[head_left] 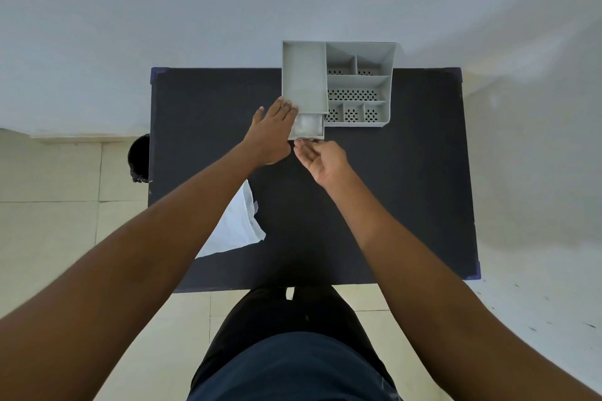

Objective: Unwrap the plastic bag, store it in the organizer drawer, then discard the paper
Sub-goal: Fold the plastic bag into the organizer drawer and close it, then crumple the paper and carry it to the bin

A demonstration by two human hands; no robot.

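Note:
A grey organizer (358,81) stands at the far edge of the black table (407,189). Its small drawer (308,128) is pulled partly out at the front left, and a pale, shiny plastic bag (308,124) lies inside. My left hand (272,130) rests flat against the organizer's left front corner, fingers spread. My right hand (321,159) is palm up just in front of the drawer, fingertips at the drawer's front edge. White paper (233,225) lies on the table on the near left, partly hidden under my left forearm.
A dark round bin (138,158) stands on the tiled floor beside the table's left edge. The organizer's right half has several open perforated compartments (353,94). My legs are at the table's near edge.

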